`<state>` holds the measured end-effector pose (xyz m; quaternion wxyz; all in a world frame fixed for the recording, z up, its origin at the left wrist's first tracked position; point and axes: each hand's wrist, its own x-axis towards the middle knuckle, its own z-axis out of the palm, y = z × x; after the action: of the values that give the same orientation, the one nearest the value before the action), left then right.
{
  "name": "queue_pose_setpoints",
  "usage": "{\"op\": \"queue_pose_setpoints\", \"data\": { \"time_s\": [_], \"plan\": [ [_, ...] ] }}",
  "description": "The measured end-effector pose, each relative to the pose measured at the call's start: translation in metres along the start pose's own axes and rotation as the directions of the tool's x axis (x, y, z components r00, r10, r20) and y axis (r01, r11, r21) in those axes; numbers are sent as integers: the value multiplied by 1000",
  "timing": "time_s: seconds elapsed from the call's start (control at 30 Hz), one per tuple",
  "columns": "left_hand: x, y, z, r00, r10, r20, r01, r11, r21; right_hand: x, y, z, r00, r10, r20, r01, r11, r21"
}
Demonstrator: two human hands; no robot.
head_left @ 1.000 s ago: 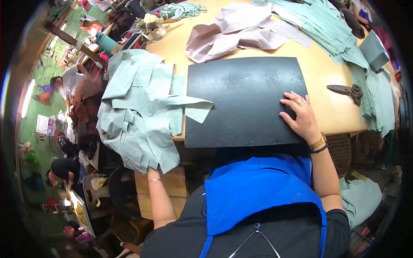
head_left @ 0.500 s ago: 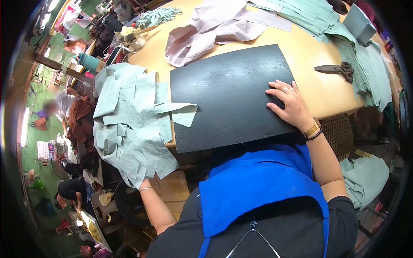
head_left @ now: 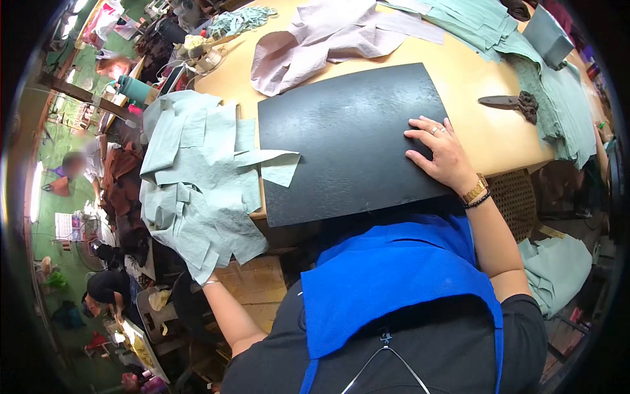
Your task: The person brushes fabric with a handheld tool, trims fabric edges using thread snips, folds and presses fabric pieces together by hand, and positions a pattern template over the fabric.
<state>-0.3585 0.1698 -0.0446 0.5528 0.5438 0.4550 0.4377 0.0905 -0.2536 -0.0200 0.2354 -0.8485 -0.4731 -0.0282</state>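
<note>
My right hand (head_left: pixel 441 152) rests on the right part of a black board (head_left: pixel 341 144), its fingers spread and holding nothing. The board lies on the yellow table near my body. At the left, my left hand (head_left: pixel 201 276) is at the lower end of a pile of light green fabric pieces (head_left: pixel 197 164); the cloth hides its fingers, so its grip cannot be seen. The pile drapes over the table's left edge, and one narrow green strip (head_left: pixel 279 167) reaches onto the board.
Dark scissors (head_left: pixel 499 101) lie on the yellow table (head_left: pixel 472 79) right of the board. Pinkish-grey cloth (head_left: pixel 308 49) sits behind it. Stacked green fabric (head_left: pixel 571 111) hangs over the right edge. A teal bottle (head_left: pixel 134 90) stands at left. Other people (head_left: pixel 108 289) are farther left.
My left hand has moved slightly left at the lower end of the green fabric. My right hand stays flat on the board. The whole view has shifted a little.
</note>
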Motion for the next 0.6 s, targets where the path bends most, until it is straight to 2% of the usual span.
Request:
{"op": "queue_pose_setpoints", "data": {
  "time_s": [0.6],
  "plan": [
    [7, 5, 14, 995, -43, 94, 34, 996, 86, 3, -1, 2, 1000, -24, -15, 23, 1000, -18]
  ]
}}
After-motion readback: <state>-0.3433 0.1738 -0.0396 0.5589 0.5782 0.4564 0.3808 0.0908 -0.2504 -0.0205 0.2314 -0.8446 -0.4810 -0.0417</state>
